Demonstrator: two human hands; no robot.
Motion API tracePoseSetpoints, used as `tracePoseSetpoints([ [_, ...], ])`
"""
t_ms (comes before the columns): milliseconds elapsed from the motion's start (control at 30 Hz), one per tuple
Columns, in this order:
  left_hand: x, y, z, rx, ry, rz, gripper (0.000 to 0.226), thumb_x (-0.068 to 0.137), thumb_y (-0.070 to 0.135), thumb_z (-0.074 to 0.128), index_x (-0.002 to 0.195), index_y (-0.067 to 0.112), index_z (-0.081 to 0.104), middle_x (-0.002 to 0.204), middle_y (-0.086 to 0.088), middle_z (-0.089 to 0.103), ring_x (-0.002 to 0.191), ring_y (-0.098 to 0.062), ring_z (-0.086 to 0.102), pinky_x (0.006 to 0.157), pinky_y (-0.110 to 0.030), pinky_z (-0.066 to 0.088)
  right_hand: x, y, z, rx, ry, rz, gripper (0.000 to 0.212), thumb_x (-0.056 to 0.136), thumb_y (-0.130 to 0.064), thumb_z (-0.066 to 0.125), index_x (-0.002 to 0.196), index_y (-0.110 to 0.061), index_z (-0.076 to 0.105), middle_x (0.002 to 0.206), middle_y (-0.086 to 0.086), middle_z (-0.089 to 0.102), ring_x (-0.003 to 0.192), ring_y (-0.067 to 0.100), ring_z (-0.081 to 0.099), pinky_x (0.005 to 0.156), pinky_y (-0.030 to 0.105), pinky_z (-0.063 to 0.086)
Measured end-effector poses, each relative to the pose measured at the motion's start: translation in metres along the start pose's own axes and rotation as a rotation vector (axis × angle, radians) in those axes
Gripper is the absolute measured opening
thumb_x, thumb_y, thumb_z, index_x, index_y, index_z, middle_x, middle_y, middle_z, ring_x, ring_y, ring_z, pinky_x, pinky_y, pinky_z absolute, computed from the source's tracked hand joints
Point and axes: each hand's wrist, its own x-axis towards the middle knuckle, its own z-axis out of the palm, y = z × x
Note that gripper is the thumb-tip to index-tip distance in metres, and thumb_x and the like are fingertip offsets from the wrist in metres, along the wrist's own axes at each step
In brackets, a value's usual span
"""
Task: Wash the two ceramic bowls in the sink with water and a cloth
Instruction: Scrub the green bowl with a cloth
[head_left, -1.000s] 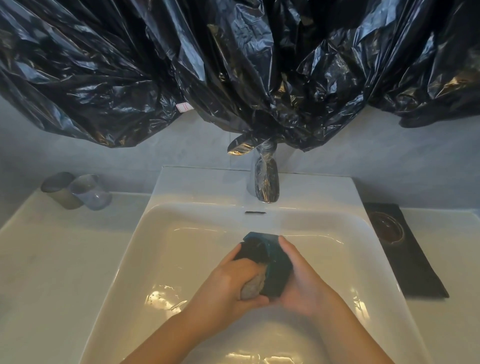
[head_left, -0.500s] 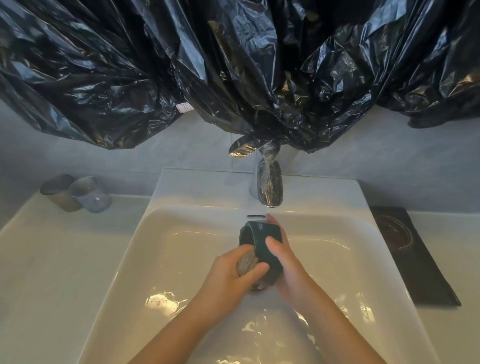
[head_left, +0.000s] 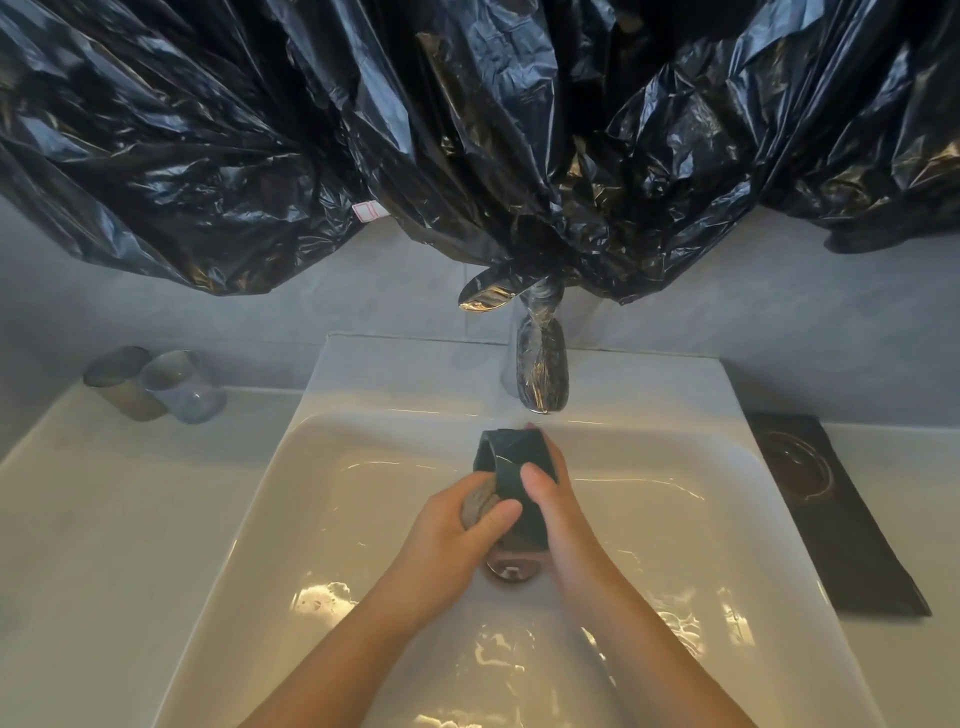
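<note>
A dark teal ceramic bowl (head_left: 511, 462) is held on its side over the middle of the white sink (head_left: 332, 467), just below the tap (head_left: 540, 369). My right hand (head_left: 558, 499) grips it from the right, thumb across its outside. My left hand (head_left: 452, 525) presses a grey cloth (head_left: 478, 504) against the bowl's left side. The bowl's inside is hidden. A second dark bowl (head_left: 795, 465) lies on a black mat at the right of the sink.
Black plastic sheeting (head_left: 467, 130) hangs over the wall and wraps the tap. Two cups (head_left: 156, 384) stand on the counter at the back left. The drain (head_left: 511, 569) sits under my hands. The black mat (head_left: 852, 540) covers the right counter.
Both hands have lifted the bowl toward the tap and turned it; my right thumb now lies across its outside, and the cloth has shifted lower on its left side.
</note>
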Motion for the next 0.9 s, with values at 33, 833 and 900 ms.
tracePoseSetpoints([
  [33, -0.001, -0.001, -0.001, 0.038, -0.003, 0.008, 0.015, 0.093, 0.015, 0.058, 0.102, 0.026, 0.064, 0.088, 0.013, 0.072, 0.082, -0.003, 0.067, 0.065, -0.015, 0.049, 0.000, 0.000, -0.004, 0.055, -0.034, 0.074, 0.064, 0.085, -0.062, 0.053, 0.142, -0.035, 0.044, 0.127, 0.008, 0.066, 0.106, 0.022, 0.070, 0.072, 0.036, 0.059],
  [833, -0.004, -0.003, 0.006, 0.029, -0.039, -0.006, 0.027, 0.091, 0.030, 0.058, 0.104, 0.007, 0.062, 0.083, -0.004, 0.064, 0.074, -0.011, 0.059, 0.064, -0.020, 0.047, -0.007, 0.008, 0.006, 0.015, 0.079, -0.128, 0.055, 0.071, -0.047, 0.062, 0.125, -0.043, 0.054, 0.123, 0.008, 0.064, 0.106, 0.026, 0.067, 0.072, 0.027, 0.057],
  [900, -0.003, -0.001, 0.004, 0.074, -0.012, 0.016, 0.031, 0.085, 0.034, 0.058, 0.102, 0.008, 0.062, 0.080, -0.004, 0.063, 0.070, -0.010, 0.056, 0.062, -0.021, 0.047, -0.009, 0.002, 0.005, 0.072, 0.027, -0.126, 0.049, 0.082, -0.042, 0.063, 0.130, -0.042, 0.051, 0.125, 0.007, 0.064, 0.104, 0.023, 0.069, 0.072, 0.028, 0.057],
])
